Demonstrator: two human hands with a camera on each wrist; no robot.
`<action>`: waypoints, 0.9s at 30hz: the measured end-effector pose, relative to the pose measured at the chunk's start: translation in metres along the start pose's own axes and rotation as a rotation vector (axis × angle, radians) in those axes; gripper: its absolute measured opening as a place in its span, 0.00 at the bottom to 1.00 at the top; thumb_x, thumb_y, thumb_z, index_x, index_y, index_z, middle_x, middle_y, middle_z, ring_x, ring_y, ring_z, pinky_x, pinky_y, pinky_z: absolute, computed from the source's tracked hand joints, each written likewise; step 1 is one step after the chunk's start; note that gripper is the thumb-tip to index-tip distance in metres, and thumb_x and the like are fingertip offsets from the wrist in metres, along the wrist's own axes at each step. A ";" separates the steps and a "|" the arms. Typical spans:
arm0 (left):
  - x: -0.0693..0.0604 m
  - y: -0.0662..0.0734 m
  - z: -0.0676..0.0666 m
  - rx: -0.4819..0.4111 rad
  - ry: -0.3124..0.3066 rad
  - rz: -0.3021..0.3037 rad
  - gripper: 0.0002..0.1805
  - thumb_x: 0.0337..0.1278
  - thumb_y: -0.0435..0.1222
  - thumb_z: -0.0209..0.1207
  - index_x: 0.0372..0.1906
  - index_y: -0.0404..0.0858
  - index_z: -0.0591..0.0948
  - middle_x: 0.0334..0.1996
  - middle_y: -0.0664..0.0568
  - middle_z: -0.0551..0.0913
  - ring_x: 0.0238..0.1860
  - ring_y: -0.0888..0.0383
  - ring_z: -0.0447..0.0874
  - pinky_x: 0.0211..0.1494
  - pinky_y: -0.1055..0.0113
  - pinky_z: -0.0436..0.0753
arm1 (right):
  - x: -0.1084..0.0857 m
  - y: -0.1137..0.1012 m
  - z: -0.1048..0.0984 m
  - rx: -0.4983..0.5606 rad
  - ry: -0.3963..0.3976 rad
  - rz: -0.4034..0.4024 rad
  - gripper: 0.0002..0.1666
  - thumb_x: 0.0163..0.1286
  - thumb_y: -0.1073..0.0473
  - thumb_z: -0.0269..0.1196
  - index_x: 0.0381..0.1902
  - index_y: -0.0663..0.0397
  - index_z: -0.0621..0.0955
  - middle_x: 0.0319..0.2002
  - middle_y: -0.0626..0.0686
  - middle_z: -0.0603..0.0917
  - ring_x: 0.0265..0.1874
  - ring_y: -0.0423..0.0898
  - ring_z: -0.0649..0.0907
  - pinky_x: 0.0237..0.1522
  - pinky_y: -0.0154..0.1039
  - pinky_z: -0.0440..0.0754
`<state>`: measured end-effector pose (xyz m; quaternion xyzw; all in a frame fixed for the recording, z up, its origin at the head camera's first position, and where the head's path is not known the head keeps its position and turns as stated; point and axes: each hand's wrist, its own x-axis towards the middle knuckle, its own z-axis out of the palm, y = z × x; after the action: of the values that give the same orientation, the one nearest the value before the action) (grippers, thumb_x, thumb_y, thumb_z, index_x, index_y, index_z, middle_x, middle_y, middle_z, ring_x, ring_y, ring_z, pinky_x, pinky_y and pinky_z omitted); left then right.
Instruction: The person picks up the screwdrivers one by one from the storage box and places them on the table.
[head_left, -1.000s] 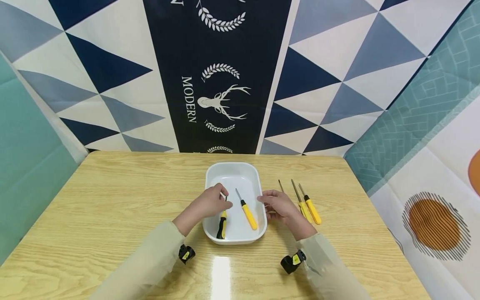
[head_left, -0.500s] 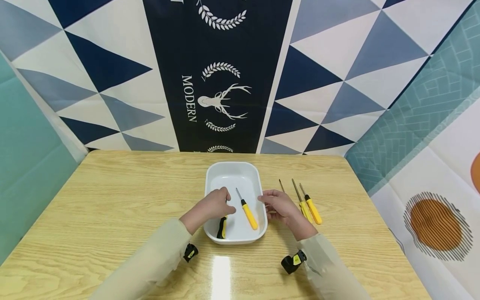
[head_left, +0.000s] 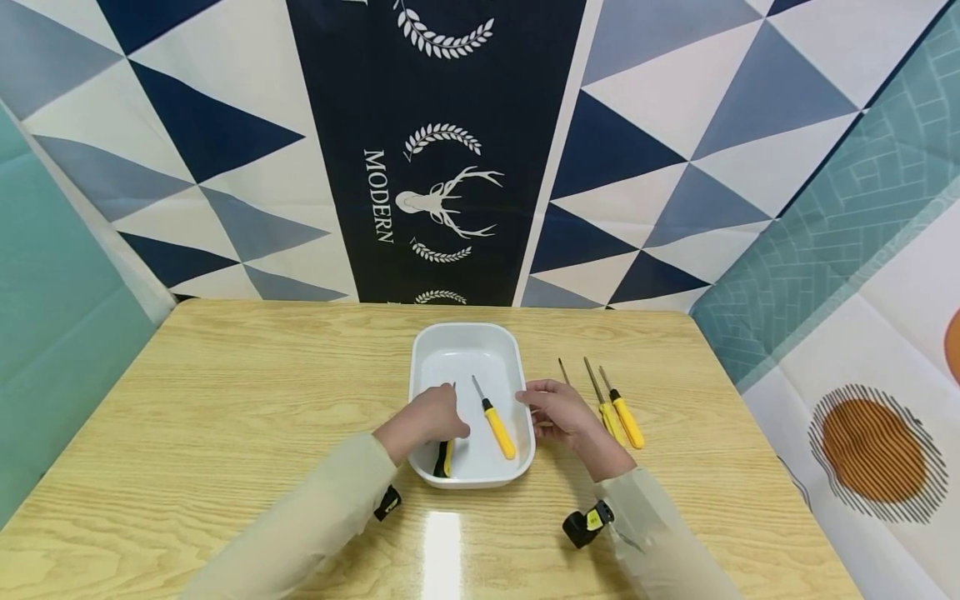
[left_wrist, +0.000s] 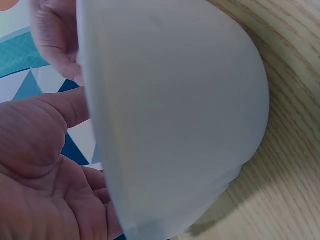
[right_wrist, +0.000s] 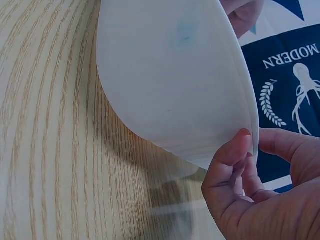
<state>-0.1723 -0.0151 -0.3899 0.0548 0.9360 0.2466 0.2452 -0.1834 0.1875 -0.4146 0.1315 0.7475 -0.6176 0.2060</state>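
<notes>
A white tray [head_left: 471, 333] stands on the table. My left hand [head_left: 431, 414] reaches over its left side and covers part of a screwdriver with a black and yellow handle [head_left: 444, 462]; the fingertips are hidden, so a grip on it cannot be made out. In the left wrist view, the fingers of that left hand [left_wrist: 45, 160] pass behind the tray wall [left_wrist: 180, 100]. A second screwdriver with a yellow handle [head_left: 498, 433] lies in the tray. My right hand [head_left: 561, 414] pinches the tray's right rim, with the thumb and fingers on opposite sides in the right wrist view.
To the right of the tray, two yellow-handled screwdrivers [head_left: 621, 408] lie side by side on the wooden table [head_left: 262, 375]. Another thin shaft [head_left: 563, 371] pokes out beyond the right hand. A patterned cloth wall [head_left: 450, 275] rises behind the table.
My left hand has shifted slightly down and to the right inside the tray, over the black and yellow screwdriver. The right hand has stayed at the rim, and the tray is in place.
</notes>
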 end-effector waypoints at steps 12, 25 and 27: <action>0.006 0.001 0.005 0.104 -0.022 -0.009 0.12 0.50 0.32 0.62 0.38 0.28 0.76 0.14 0.50 0.71 0.10 0.61 0.67 0.12 0.74 0.67 | 0.000 0.001 0.001 0.007 0.001 -0.007 0.25 0.66 0.57 0.60 0.57 0.63 0.69 0.28 0.51 0.77 0.19 0.40 0.74 0.21 0.31 0.74; 0.014 0.004 0.008 0.184 -0.049 -0.073 0.14 0.45 0.32 0.67 0.36 0.28 0.78 0.20 0.46 0.77 0.18 0.55 0.83 0.16 0.71 0.78 | 0.002 0.003 0.001 0.001 0.021 0.011 0.23 0.66 0.57 0.60 0.55 0.61 0.71 0.30 0.50 0.77 0.20 0.40 0.75 0.21 0.30 0.75; 0.015 0.004 0.009 0.179 -0.058 -0.080 0.14 0.45 0.32 0.67 0.36 0.28 0.78 0.21 0.46 0.77 0.17 0.55 0.82 0.17 0.71 0.79 | 0.001 0.002 0.001 -0.001 0.018 0.010 0.23 0.66 0.56 0.59 0.55 0.61 0.71 0.30 0.50 0.77 0.20 0.40 0.75 0.21 0.30 0.74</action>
<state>-0.1809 -0.0042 -0.4006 0.0463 0.9481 0.1505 0.2761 -0.1833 0.1871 -0.4173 0.1408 0.7488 -0.6152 0.2025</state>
